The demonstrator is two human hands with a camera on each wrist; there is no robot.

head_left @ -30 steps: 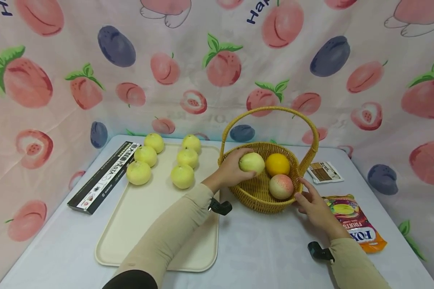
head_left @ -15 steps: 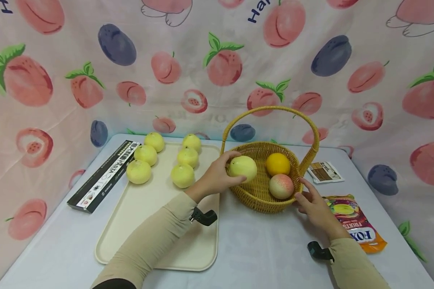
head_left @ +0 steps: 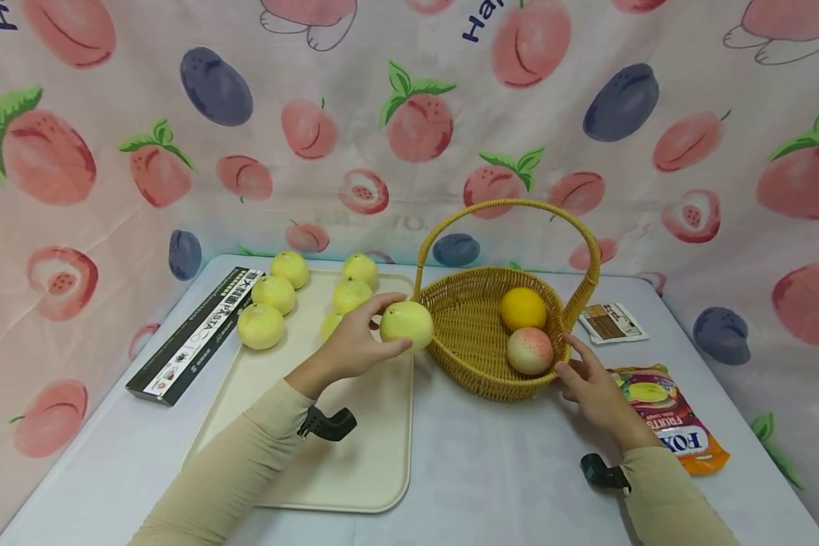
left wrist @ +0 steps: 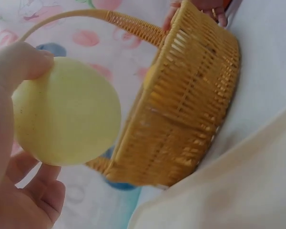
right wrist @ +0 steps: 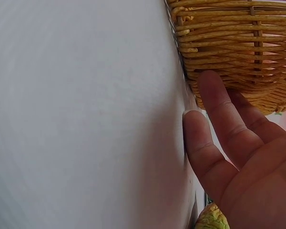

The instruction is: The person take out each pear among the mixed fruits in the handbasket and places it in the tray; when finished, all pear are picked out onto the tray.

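Note:
My left hand (head_left: pixel 355 341) holds a pale yellow-green round fruit (head_left: pixel 407 326) between thumb and fingers, above the tray's right edge and just left of the wicker basket (head_left: pixel 460 364). In the left wrist view, the same fruit (left wrist: pixel 69 112) is raised beside the basket wall (left wrist: pixel 181 105). My right hand (head_left: pixel 597 394) grips the basket's right rim near the handle base. In the right wrist view, several of its fingers (right wrist: pixel 229 119) lie against the basket's outer side. An orange (head_left: pixel 523 309) and a peach (head_left: pixel 530 351) lie inside the basket, toward its right side.
The cream tray (head_left: pixel 355 462) bears several similar pale fruits (head_left: pixel 261 326) in two rows; my left hand partly covers the right row. A black pasta box (head_left: pixel 194 337) lies along its left. Right of the basket are a small packet (head_left: pixel 613 324) and a candy bag (head_left: pixel 669 417).
My left hand has carried the pale fruit leftward, from over the basket to over the tray's right edge. My right hand has stayed at the basket rim.

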